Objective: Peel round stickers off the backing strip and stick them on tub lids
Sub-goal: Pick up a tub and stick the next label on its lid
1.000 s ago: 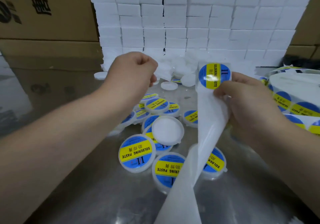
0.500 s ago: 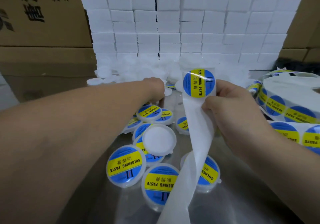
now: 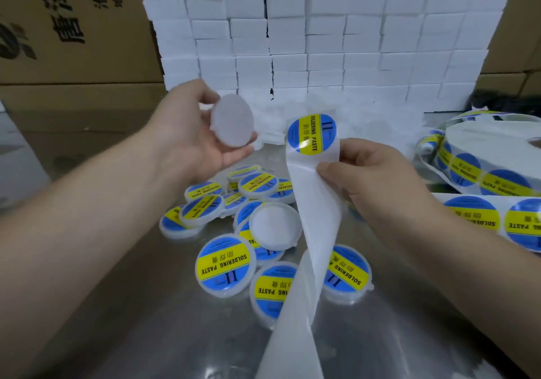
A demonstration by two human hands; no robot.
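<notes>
Steel bench [image 3: 146, 334]: peel step pending.
Left hand [image 3: 187, 141] grips blank white round lid [image 3: 232, 120]; right hand [image 3: 377, 185] pinches white backing strip [image 3: 319, 232] below blue-yellow round sticker [image 3: 311, 133], likely peeled next.

The blue and yellow sticker [image 3: 311, 133] on the backing strip [image 3: 317, 203] reads "SOLDERING PASTE", with "助焊膏" and a "II" mark; the same print shows on the stickered lids [image 3: 224, 264] and the roll [image 3: 494, 156]. The cardboard box [image 3: 73, 27] bears "唐泽" and "沧州"

The sticker [image 3: 311, 133] is blue with a yellow band and dark lettering, on a plain white backing strip [image 3: 317, 203]. Left of it, the held tub lid [image 3: 232, 120] is translucent white. Behind stand white blocks [image 3: 322, 41] and brown cartons [image 3: 73, 27].
</notes>
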